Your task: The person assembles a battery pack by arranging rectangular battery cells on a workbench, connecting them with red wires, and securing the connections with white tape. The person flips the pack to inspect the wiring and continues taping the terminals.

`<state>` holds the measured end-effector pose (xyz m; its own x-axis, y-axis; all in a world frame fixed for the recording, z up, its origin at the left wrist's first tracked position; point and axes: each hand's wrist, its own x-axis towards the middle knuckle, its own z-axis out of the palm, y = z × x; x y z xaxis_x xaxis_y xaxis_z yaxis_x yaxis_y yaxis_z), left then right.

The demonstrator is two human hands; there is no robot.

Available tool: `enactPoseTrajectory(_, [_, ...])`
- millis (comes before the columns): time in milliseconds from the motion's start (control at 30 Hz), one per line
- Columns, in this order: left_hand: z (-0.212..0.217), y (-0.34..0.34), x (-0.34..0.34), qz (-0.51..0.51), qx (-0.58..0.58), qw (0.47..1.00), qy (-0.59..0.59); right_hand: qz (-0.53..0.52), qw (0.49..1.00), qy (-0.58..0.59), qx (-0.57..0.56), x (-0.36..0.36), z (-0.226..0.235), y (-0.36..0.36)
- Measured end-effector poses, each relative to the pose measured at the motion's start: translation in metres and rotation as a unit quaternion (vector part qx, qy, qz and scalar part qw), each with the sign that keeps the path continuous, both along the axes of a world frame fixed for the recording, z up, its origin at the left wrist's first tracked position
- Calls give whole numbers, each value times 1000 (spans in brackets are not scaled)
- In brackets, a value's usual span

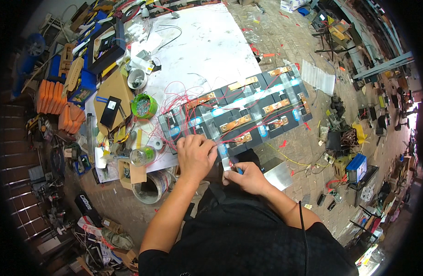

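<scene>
A black battery pack [259, 117] of several joined cells lies on the white-covered table, with copper busbars [236, 123] and thin red wires [174, 105] on its top. My left hand [197, 154] rests on the pack's near edge, fingers bent over it and no held object visible. A pale, shiny strip of tape [225, 161] hangs from this edge. Its lower end is pinched by my right hand [249, 178], just in front of my body. Something small and blue shows at those fingers, too little to name.
Left of the pack stand a green tub [144, 106] of small metal parts, a clear jar [143, 156] and a black phone [111, 112] on cardboard. A bucket [151, 187] is below the table edge. Tools and stacked orange parts [49, 96] crowd the far left.
</scene>
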<state>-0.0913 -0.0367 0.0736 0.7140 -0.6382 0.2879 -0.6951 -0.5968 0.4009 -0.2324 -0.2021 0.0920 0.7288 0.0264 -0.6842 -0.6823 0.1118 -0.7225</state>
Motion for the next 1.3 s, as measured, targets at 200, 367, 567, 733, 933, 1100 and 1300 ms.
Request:
enactPoseTrajectory(200, [-3,-3,-1,20,2,1000,5,5,1000,11,7,-1,-3,-2])
enactPoseTrajectory(367, [-6,-9,-1,50,17,999,9,-1,1000,-3,2,0,-1,-2])
enactPoseTrajectory(567, [-5,-12,0,78,25,996,29,0,1000,-7,3,-1,-4,-4])
enactPoseTrajectory(733, [2,-17,-1,110,55,991,49,-4,1000,15,3,-1,-5,-3])
enactPoseTrajectory(933, [2,-15,3,119,57,986,101,-12,1000,0,-6,-1,-5,-3])
enactPoseTrajectory(1100, [6,-17,6,131,60,982,119,-10,1000,17,1,-1,-5,-5])
enactPoseTrajectory(1300, [11,-20,12,117,86,981,127,-13,999,33,-1,3,0,-4])
